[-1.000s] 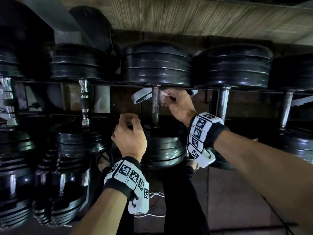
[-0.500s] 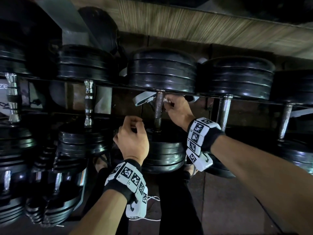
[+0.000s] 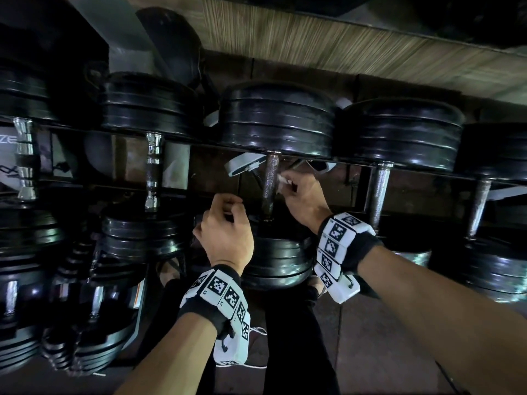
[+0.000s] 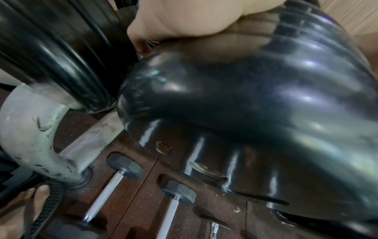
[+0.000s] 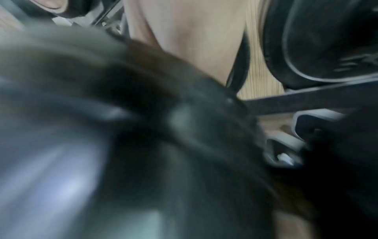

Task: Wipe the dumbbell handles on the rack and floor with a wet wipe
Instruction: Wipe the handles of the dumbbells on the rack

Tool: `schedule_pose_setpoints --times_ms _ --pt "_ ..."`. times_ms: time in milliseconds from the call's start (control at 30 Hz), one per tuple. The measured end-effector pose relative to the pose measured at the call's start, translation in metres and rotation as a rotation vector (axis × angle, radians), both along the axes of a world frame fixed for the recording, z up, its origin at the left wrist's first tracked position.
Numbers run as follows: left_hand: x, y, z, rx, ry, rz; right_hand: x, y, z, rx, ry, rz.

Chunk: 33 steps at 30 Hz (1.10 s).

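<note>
My right wrist view was mostly blur: dark plates smeared across it, a stretch of my palm (image 5: pixel 184 40) at the top, and no sight of my fingers or the wipe. The left wrist view was little better, filled by a black plate (image 4: pixel 255 113) with only the heel of my left hand (image 4: pixel 184 17) showing above it; below, small dumbbells (image 4: pixel 106 194) lay on the brown floor, their near ends cut off by the frame edge. The rack's far side sat in deep shadow, and the dumbbells at the left and right edges of the head view were only partly in frame.

From the head view, my right hand (image 3: pixel 303 199) was at the right side of the middle dumbbell's handle (image 3: pixel 269 183), about halfway up the bar. Its fingers were curled in, pinching a small white wipe (image 3: pixel 283 179) against the knurled metal; only a scrap of the wipe showed past my knuckles. That handle stood upright between a big plate stack above (image 3: pixel 276 121) and another below (image 3: pixel 278 260) on the rack.

My left hand (image 3: pixel 225 232) hung just left of the handle's lower end, near the lower plates, fingers curled into a loose fist. I could not tell whether it held anything, or whether it touched the plate.
</note>
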State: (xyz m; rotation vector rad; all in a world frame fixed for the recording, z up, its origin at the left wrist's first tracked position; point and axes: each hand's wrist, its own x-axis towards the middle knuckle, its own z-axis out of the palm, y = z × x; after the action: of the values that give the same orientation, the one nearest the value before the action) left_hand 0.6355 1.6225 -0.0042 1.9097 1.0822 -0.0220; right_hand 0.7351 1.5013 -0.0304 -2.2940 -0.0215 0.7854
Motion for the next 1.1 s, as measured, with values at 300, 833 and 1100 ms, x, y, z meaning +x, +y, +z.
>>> schedule_pose_setpoints --times_ms 300,833,1100 --pt "-0.001 0.000 -0.003 0.002 0.013 0.007 -0.001 0.003 -0.002 -0.044 -0.006 0.052" --pt "-0.001 0.000 -0.004 0.001 0.008 0.023 -0.014 -0.011 0.007 -0.040 0.101 0.116" --pt "-0.002 0.000 -0.003 0.004 0.014 0.022 -0.019 -0.013 0.018 -0.119 0.167 0.167"
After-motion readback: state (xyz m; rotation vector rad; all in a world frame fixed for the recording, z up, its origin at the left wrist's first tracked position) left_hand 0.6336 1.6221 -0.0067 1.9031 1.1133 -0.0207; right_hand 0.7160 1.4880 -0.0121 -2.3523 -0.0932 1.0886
